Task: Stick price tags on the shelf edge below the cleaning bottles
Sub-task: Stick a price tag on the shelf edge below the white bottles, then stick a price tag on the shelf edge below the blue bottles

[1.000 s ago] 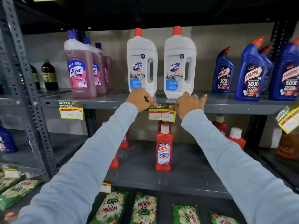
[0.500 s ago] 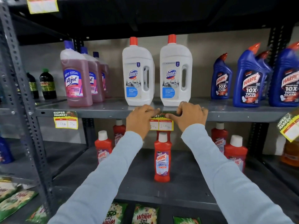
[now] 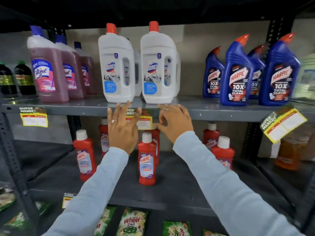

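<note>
— Hand on our left [image 3: 123, 129] is spread, fingers fanned over the left half of the price tag [image 3: 142, 120]; what is the right one doing?

— Our right hand [image 3: 175, 122] has its fingers curled and loosely parted at the tag's right end. We cannot tell whether the fingertips touch the paper; neither hand pinches anything.

— So where does the tag sit?

— On the shelf edge [image 3: 221, 113], directly below the two white bottles [image 3: 136, 65]. We judge we are at the pressing-down step for this tag.

— And next?

— Probably a flat rub along its top strip so it holds, then a move on. Another tag [image 3: 33, 116] hangs below the pink bottles [image 3: 49, 72], and a third [image 3: 283, 125] hangs crooked beside the blue bottles [image 3: 252, 72].

— What can we read?

— "SUPER MARKET" on the tags, prices too blurred. "Lizol" on the pink, "HARPIC 10X TOTAL CLEAN" on the blue, "Harpic" on the red bottles [image 3: 147, 159] below, "Wheel 2in1" on the green packets [image 3: 131, 222]. The white bottles' logo is smeared.
</note>
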A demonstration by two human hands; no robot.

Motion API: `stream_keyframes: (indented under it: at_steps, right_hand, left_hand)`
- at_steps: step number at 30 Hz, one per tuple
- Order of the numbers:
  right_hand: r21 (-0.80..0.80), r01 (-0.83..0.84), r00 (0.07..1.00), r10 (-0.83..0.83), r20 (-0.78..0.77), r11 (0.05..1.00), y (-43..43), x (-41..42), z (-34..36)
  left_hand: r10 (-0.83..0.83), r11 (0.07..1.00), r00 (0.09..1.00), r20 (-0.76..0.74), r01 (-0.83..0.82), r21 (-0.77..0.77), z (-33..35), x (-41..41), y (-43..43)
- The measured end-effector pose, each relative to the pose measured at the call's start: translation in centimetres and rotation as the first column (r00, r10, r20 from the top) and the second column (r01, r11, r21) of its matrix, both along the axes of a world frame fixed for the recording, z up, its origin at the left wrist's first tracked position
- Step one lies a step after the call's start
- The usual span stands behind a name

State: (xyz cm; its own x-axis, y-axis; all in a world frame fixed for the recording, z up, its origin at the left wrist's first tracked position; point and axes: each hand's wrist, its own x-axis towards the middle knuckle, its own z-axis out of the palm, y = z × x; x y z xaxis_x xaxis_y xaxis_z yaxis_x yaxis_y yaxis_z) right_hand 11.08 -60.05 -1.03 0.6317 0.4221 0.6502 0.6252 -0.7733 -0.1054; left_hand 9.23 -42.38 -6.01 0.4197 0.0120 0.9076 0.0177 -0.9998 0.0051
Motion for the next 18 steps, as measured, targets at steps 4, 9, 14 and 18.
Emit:
stream_keyframes:
  at_steps: [4,9,14,18]
  right_hand:
    - [0.003,-0.185,0.983,0.185,-0.012,0.983,-6.7,0.1,-0.1]
    - [0.047,-0.037,0.988,0.030,0.148,0.998,-18.6,0.4,0.2]
    - [0.116,0.186,0.983,-0.183,-0.029,0.976,-31.1,1.5,3.1]
    - [0.054,0.145,0.963,-0.128,-0.237,0.988,-36.0,2.9,4.4]
  left_hand:
    - [0.177,0.971,0.984,-0.035,-0.180,-0.155,-0.1,-1.5,-7.0]
    - [-0.284,0.942,0.956,0.070,0.292,-0.163,0.5,0.7,-17.6]
    - [-0.526,0.831,0.849,0.056,0.527,-0.178,2.1,3.4,-29.4]
    - [-0.367,0.928,0.924,-0.110,0.355,-0.111,2.7,5.4,-33.4]
